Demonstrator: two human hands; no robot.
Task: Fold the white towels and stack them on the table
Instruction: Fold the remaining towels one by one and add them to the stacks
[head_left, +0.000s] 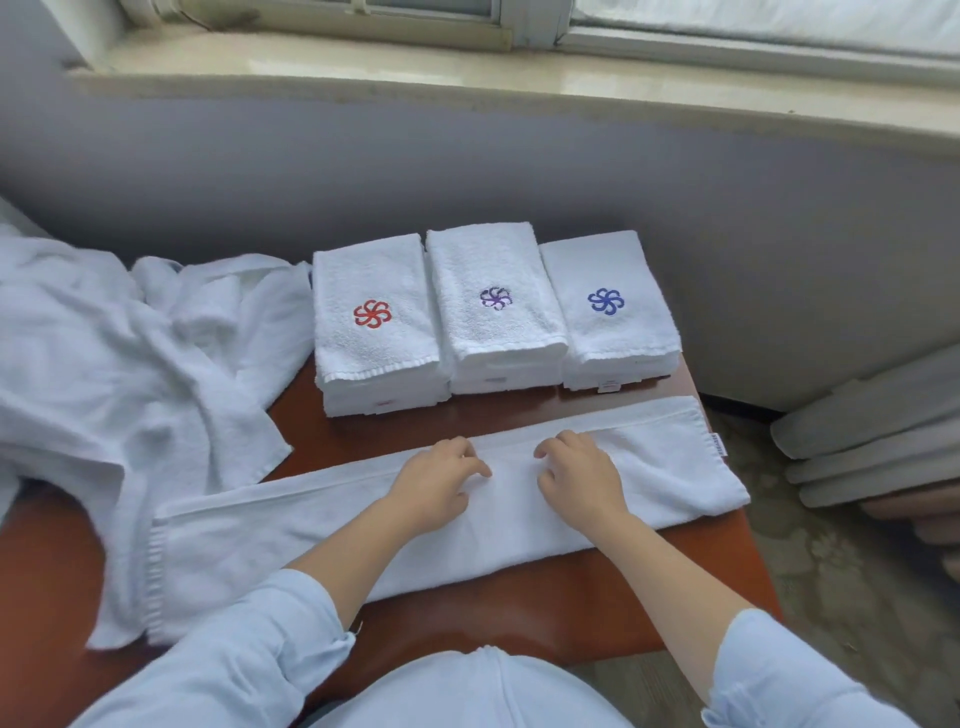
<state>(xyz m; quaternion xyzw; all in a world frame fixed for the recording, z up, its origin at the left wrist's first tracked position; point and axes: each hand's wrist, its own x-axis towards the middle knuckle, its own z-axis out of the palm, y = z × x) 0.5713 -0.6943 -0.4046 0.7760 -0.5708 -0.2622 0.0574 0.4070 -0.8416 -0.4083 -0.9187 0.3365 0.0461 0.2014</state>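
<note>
A long white towel (675, 467), folded lengthwise into a narrow strip, lies flat across the brown table (519, 618), running from the near left up to the far right edge. A small label (717, 446) sticks out at its right end, and its left end has a ribbed hem.

Both hands rest on the middle of this strip, close together but apart. The left hand (436, 483) lies palm down with its fingers loosely bent and the tips pressing the cloth near the strip's far edge. The right hand (579, 475) lies the same way just beside it, fingers bent and tips on the cloth. Neither hand lifts any cloth. Pale blue sleeves cover both upper arms, the left sleeve (234, 649) and the right sleeve (789, 675).

Behind the strip, at the back of the table, three stacks of folded white towels stand side by side, touching: one with a red flower (373, 313), one with a purple flower (496, 299) and one with a blue flower (605, 301).

To the left, a pile of loose towels (130, 364) spills over the table's left side, one corner overlapping the strip's left end.

Beyond the table are a grey wall (519, 171) and a window sill (467, 67). Grey cushions (872, 441) are stacked on the floor at the right.
</note>
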